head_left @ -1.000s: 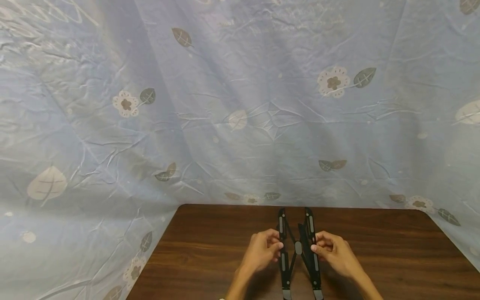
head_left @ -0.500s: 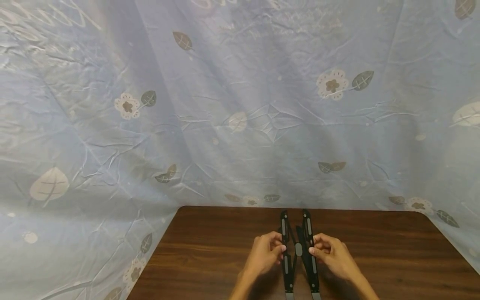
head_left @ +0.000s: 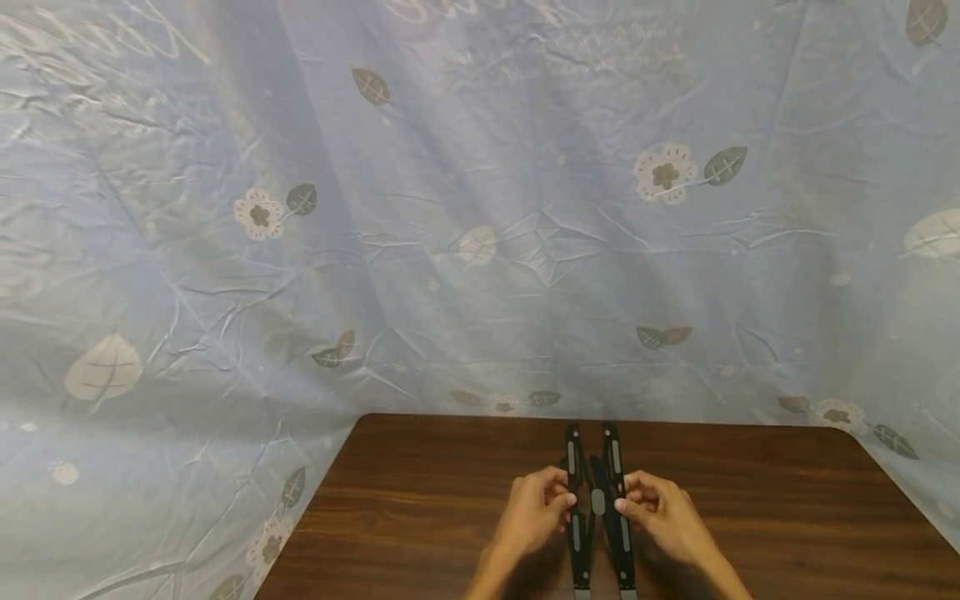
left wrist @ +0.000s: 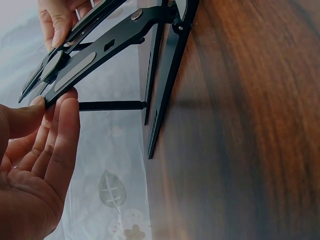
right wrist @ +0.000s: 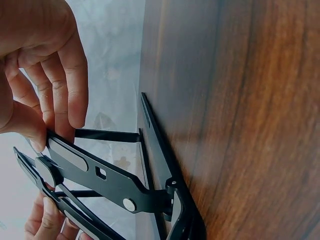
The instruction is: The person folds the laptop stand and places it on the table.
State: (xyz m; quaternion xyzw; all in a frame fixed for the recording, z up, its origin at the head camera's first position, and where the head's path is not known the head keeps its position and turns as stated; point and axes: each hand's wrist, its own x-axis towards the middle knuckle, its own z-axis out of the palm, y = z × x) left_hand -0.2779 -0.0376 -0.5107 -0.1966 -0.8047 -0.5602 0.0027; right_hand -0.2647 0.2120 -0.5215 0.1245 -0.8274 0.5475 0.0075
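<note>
Both black arms of the folding laptop stand (head_left: 597, 508) now sit closer together than a second ago. Left hand (head_left: 534, 515) and right hand (head_left: 663, 518) each pinch an arm, squeezing inward, while its base rests on the wooden table (head_left: 420, 517), near the middle.

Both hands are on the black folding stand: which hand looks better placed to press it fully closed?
Neither clearly. The left hand and right hand pinch opposite arms of the stand at matching height on the table. Pressing both inward together looks likeliest; the right shows the firmer pinch.
</note>
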